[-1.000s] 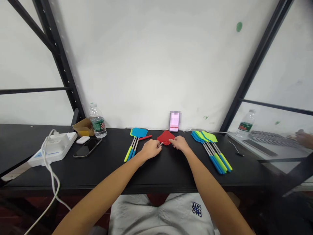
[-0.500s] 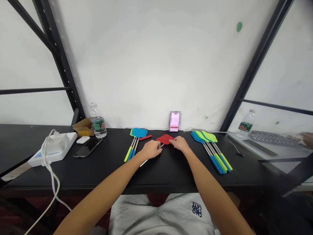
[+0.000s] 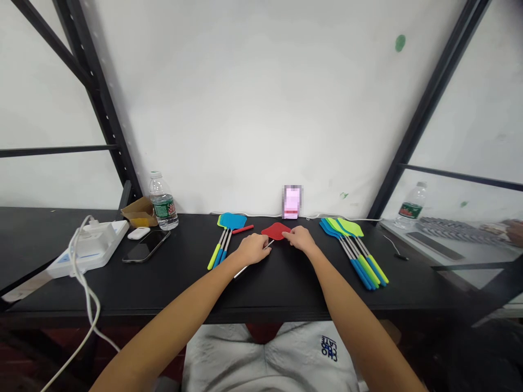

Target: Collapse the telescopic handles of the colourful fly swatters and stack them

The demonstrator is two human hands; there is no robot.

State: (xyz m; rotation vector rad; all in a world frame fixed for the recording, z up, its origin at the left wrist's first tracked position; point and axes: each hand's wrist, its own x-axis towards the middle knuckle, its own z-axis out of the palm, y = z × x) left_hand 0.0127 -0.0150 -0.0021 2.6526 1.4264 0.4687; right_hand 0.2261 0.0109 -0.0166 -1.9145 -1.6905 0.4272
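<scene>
The left hand (image 3: 253, 249) curls closed around the steel shaft (image 3: 250, 268) of a red swatter (image 3: 275, 231), which lies flat on the table (image 3: 286, 288). The right hand (image 3: 302, 240) sits partly closed at the swatter's edge, steadying it; whether it truly grips, I cannot tell.

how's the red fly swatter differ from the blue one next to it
The red fly swatter is in the person's left hand and right hand; the blue fly swatter lies untouched on a green head. Red's shaft shows bare metal; blue's ends in a coloured grip. Both have flat heads and thin metal shafts.
</scene>
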